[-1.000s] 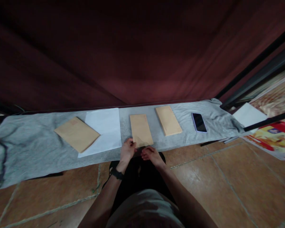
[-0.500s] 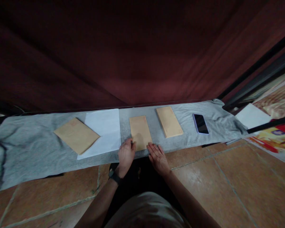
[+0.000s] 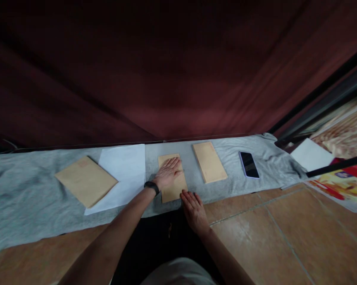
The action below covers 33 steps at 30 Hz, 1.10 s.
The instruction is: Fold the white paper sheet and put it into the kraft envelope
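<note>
A brown paper envelope (image 3: 174,190) lies upright in front of me on the grey cloth. My left hand (image 3: 168,173), with a dark band at the wrist, rests flat across its upper half, fingers stretched out and pointing up and right. At the envelope's lower right corner, the fingertips of my right hand (image 3: 193,209) touch its edge, fingers extended. To the right lies a thick stack of brown envelopes (image 3: 209,162). On the left, more brown envelopes (image 3: 86,181) lie aslant, partly over white paper (image 3: 125,170).
The grey cloth (image 3: 32,202) covers a long narrow surface against a dark red curtain (image 3: 178,91). A phone (image 3: 249,164) lies at its right part. Beyond the right end are a white sheet (image 3: 312,153), a colourful printed package (image 3: 341,186) and dark bars. Tiled floor (image 3: 255,233) lies below.
My left hand has moved from the envelope's lower left corner up onto its face and flattened there. My right hand stays at the lower right corner. The view has shifted slightly.
</note>
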{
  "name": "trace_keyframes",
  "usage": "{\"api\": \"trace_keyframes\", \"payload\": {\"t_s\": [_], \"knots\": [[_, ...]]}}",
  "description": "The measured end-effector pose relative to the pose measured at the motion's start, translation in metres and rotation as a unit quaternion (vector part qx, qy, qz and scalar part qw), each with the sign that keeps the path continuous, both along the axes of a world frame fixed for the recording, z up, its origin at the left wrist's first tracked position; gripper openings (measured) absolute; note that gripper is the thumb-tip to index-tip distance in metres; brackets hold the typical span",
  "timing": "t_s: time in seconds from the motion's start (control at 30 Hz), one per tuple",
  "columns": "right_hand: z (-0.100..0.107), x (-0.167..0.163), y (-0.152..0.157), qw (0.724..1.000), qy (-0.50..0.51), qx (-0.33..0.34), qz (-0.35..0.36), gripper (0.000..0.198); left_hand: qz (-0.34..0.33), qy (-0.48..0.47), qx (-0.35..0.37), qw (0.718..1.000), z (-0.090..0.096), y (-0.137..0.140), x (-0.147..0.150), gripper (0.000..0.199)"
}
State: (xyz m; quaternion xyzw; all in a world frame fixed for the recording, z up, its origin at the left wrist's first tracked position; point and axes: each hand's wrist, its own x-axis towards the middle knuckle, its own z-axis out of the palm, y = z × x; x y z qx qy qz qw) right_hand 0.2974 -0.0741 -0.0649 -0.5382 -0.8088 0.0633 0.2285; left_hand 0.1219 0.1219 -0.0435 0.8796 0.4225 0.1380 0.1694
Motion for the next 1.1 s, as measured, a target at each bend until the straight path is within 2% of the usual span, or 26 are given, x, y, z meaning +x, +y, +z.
{"api": "trace_keyframes", "payload": {"t_s": [0.17,0.37,0.6,1.1], "knots": [[-0.001,-0.001,0.0,1.0,-0.001,0.004,-0.01,0.063,0.018,-0.007,0.003,1.0,-0.002,0.025,0.005,0.057],[-0.002,-0.001,0.0,1.0,0.001,-0.004,-0.01,0.062,0.006,0.035,0.026,0.999,-0.007,0.021,0.005,0.059],[-0.003,0.0,0.0,1.0,0.011,0.007,0.0,0.063,-0.028,0.086,0.057,0.994,-0.01,-0.002,0.0,0.06],[-0.006,0.001,0.0,0.998,0.067,0.017,0.002,0.054,-0.092,0.084,0.083,0.989,-0.002,-0.079,-0.004,0.057]]}}
